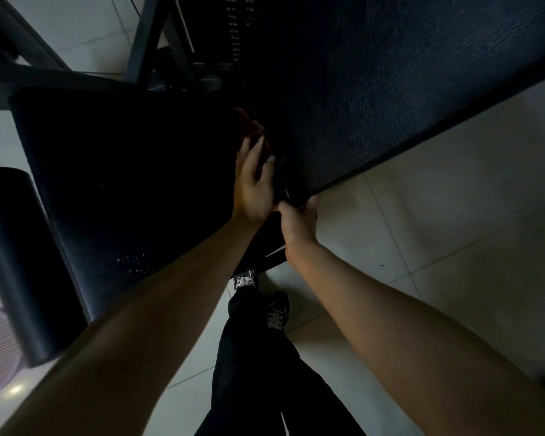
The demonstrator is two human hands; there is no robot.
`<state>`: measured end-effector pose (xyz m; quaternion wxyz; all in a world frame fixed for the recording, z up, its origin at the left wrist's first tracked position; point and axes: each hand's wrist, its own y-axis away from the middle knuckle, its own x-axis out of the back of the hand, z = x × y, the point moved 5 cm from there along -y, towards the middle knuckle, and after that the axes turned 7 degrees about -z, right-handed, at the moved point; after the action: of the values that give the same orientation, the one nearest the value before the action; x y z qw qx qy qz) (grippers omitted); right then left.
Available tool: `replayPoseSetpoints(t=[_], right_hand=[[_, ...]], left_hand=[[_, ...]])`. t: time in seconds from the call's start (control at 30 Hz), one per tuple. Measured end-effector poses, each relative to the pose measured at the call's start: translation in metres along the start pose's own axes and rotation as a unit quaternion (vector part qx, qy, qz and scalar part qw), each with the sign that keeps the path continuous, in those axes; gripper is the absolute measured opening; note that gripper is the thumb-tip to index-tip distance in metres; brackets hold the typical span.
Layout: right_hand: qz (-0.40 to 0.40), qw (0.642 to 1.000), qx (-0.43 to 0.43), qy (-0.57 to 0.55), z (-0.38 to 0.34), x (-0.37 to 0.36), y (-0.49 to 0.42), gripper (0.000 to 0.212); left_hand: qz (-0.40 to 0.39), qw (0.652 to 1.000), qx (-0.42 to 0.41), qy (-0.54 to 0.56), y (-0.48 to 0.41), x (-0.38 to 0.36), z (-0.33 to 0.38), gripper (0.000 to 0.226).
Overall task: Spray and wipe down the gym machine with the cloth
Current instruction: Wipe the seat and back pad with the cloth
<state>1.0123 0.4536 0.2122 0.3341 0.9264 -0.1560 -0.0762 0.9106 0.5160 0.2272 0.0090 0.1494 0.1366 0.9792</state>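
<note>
The gym machine (158, 51) is filling the dim view. Its back pad (406, 89), dark blue and pebble-grained, is slanting over the smooth black seat pad (123, 171), with pale floor tiles (453, 247) lying beneath. The right hand (296, 223) is curling round the back pad's lower corner, gripping it. The left hand (254, 184), fingers stretched, is pressing a reddish cloth (247, 122) where the seat pad's edge meets the back pad. Droplets (132, 265) are glistening toward the seat pad's near edge.
</note>
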Motion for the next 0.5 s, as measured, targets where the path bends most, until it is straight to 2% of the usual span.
replayPoseSetpoints(t=[0.23,0.4,0.5], right_hand=[[-0.021,0.999,0.036,0.022,0.009,0.005,-0.002,0.051],[-0.011,0.999,0.037,0.03,0.008,0.005,-0.002,0.059],[-0.005,0.999,0.026,0.04,0.007,0.008,0.002,0.063]], left_hand=[[-0.019,0.977,-0.106,-0.184,0.031,-0.006,-0.03,0.054],[-0.035,0.976,-0.124,-0.175,0.009,0.003,-0.032,0.05],[-0.027,0.986,-0.124,-0.113,-0.009,0.008,-0.027,0.05]])
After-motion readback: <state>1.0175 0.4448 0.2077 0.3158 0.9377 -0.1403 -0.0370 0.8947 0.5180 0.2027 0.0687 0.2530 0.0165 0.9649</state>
